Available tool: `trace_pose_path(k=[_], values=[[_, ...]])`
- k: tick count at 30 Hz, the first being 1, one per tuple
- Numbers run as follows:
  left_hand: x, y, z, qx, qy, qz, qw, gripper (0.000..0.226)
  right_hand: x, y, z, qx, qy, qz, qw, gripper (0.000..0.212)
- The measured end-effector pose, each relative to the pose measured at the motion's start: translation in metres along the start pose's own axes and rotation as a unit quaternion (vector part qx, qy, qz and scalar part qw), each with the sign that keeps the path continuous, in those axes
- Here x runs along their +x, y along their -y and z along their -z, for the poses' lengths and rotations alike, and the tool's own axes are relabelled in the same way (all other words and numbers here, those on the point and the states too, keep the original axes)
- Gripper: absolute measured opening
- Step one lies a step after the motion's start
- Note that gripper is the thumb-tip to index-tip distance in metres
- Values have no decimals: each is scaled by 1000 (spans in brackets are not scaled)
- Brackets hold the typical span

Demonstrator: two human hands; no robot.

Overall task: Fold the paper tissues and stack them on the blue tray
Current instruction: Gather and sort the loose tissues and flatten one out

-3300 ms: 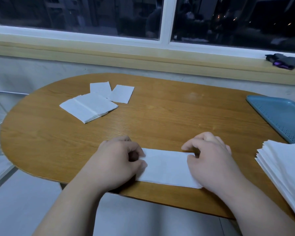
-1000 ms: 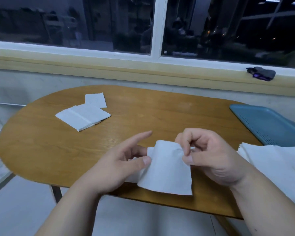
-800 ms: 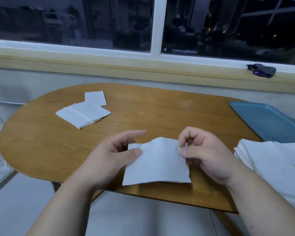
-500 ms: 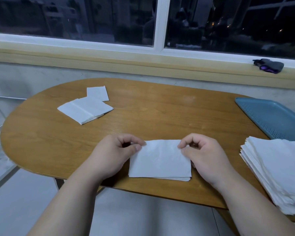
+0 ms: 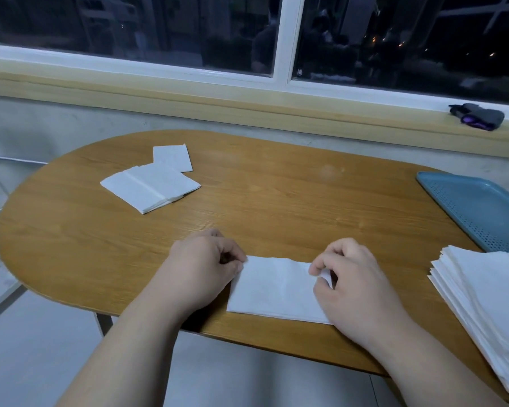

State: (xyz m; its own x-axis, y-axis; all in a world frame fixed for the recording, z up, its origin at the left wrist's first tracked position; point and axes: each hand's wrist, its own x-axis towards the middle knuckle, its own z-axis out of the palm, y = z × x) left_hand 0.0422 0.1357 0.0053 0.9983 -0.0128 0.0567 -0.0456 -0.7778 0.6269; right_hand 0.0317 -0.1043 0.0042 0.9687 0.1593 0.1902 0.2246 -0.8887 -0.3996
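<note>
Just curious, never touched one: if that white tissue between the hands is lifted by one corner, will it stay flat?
Probably not: the folded tissue looks thin, and its corner curls up where the right hand pinches it. Likely very light too, so a push could slide or crumple it on the smooth wooden table.

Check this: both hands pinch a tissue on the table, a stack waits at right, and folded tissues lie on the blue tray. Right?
No. The head view shows the folded tissues on the table, far left, not on the blue tray. The left hand and right hand do pinch the tissue; the stack is at right.
</note>
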Motion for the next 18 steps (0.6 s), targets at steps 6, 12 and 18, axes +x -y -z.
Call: trace_pose_path(k=[6, 12, 18], values=[[-6, 7, 24, -57, -57, 26, 996, 11, 40, 48, 6, 36, 2, 64, 997, 14], [-5, 30, 44, -83, -123, 94, 984, 7, 108, 110, -29, 61, 59, 95, 992, 10], [3, 55, 57, -112, -171, 144, 968, 9, 173, 150, -68, 31, 78, 63, 994, 13]])
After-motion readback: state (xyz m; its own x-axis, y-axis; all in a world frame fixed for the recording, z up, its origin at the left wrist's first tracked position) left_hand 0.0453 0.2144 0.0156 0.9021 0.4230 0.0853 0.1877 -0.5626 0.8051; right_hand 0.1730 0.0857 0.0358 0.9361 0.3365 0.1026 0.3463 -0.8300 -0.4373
